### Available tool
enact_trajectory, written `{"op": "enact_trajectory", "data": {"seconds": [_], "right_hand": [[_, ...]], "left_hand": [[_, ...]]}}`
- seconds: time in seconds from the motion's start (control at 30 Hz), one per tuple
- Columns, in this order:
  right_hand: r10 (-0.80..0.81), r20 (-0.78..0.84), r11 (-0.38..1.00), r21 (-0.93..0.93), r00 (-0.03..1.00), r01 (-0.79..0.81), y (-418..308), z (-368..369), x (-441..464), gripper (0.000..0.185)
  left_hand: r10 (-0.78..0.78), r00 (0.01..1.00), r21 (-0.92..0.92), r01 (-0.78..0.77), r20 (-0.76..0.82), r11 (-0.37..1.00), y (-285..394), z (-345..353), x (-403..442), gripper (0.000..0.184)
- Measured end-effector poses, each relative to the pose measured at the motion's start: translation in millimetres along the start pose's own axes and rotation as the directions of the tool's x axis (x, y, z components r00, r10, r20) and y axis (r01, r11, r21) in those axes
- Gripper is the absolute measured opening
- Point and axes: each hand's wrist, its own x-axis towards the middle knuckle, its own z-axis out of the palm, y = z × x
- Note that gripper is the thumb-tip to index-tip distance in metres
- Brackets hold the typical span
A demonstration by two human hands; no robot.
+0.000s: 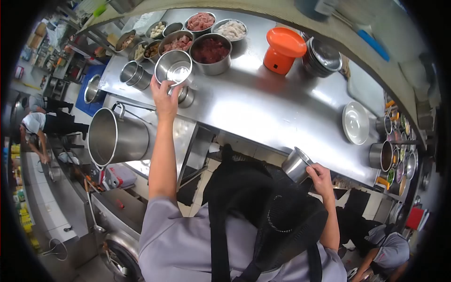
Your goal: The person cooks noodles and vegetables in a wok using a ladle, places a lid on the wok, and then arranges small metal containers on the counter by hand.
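Note:
With fingers and thumb at its near rim, my left hand (pixel 165 99) grips a round stainless steel container (pixel 174 66), tilted so its shiny inside shows. Smaller steel cups (pixel 186 97) stand just behind and beside that hand on the steel counter. My right hand (pixel 321 179) is closed on the rim of a steel cup (pixel 296 165), held tilted in front of the counter's near edge. A steel bowl of dark red meat (pixel 211 49) stands right behind the left container. Beside it are bowls of pink meat (pixel 178 43) and pale white food (pixel 231 29).
An orange container (pixel 283 49) and stacked dark bowls (pixel 323 56) stand at the back of the counter (pixel 253 101). A white plate (pixel 355 123) lies at right. A large steel pot (pixel 117 137) is left of my arm. Other people (pixel 47 123) work at far left and lower right.

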Motion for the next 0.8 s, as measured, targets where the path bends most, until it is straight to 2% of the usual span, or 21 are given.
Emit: {"op": "enact_trajectory", "data": {"seconds": [0.03,0.1,0.23,0.3,0.37,0.43,0.47,0.5,0.53,0.57,0.6,0.63,0.67,0.7,0.73,0.77,0.8], "right_hand": [[0.052,0.025,0.999,0.008,0.998,-0.052,17.4,-2.7,-10.1,0.023],[0.032,0.024,0.999,0.024,0.999,-0.033,44.3,-2.3,-25.4,0.025],[0.009,0.016,1.0,0.022,1.0,-0.01,80.7,7.3,-44.2,0.026],[0.082,0.023,0.993,0.083,0.996,-0.083,95.8,16.5,-44.1,0.026],[0.08,0.049,0.991,0.099,0.996,-0.085,108.6,36.5,-35.5,0.026],[0.064,0.077,0.992,0.103,0.995,-0.072,115.2,61.7,-24.0,0.028],[0.047,0.119,0.99,0.123,0.992,-0.061,104.8,72.5,-15.9,0.031],[0.013,0.155,0.993,0.115,0.988,-0.031,99.0,86.4,-5.7,0.034],[-0.013,0.157,0.989,0.147,0.988,-0.01,99.7,107.0,5.9,0.035],[-0.054,0.156,0.976,0.219,0.986,0.019,95.5,125.6,16.5,0.037],[-0.065,0.174,0.955,0.296,0.983,0.011,90.9,144.5,28.0,0.039],[-0.03,0.222,0.878,0.472,0.975,-0.081,105.8,176.7,42.0,0.041],[0.12,0.369,0.692,0.634,0.921,-0.345,73.2,179.3,44.6,0.043],[0.125,0.449,0.55,0.711,0.885,-0.438,74.2,197.5,54.9,0.046],[0.128,0.502,0.465,0.731,0.855,-0.499,59.5,200.7,59.3,0.047],[0.127,0.555,0.377,0.74,0.822,-0.557,43.2,200.3,62.3,0.05],[0.123,0.566,0.386,0.729,0.815,-0.565,35.6,201.6,66.0,0.05]], "left_hand": [[-0.036,0.999,-0.027,0.035,-0.012,0.999,-15.4,11.2,-4.3,0.026],[-0.177,0.982,-0.101,0.17,-0.061,0.98,-8.5,19.8,-4.7,0.028],[-0.179,0.973,0.001,0.181,-0.149,0.983,-20.4,26.9,0.3,0.031],[-0.172,0.974,0.032,0.178,-0.15,0.983,-37.5,30.1,8.1,0.037],[-0.149,0.968,-0.013,0.149,-0.201,0.989,-38.5,32.7,18.4,0.04],[-0.276,0.921,-0.143,0.245,-0.275,0.959,-24.4,30.4,25.0,0.042],[-0.295,0.917,-0.275,0.221,-0.268,0.936,-20.7,27.9,24.8,0.039],[-0.304,0.914,-0.275,0.23,-0.269,0.934,-3.4,20.4,17.2,0.039],[-0.43,0.89,-0.523,0.298,-0.15,0.799,26.5,7.0,4.5,0.039],[-0.513,0.858,-0.722,0.35,-0.008,0.597,58.2,-7.3,-9.9,0.04],[-0.581,0.811,-0.756,0.425,0.074,0.498,87.7,-21.4,-30.0,0.048],[-0.648,0.749,-0.84,0.436,0.14,0.323,97.8,-32.6,-60.6,0.054],[-0.697,0.684,-0.895,0.424,0.217,0.138,103.0,-42.8,-94.7,0.059],[-0.744,0.604,-0.895,0.446,0.286,0.018,113.5,-52.9,-127.9,0.065],[-0.775,0.521,-0.886,0.453,0.357,-0.103,119.9,-62.4,-161.6,0.074],[-0.705,0.416,-0.81,0.411,0.575,-0.418,100.5,-71.8,-206.8,0.079],[-0.755,0.234,-0.778,0.342,0.613,-0.526,95.6,-75.3,-238.5,0.081]]}}
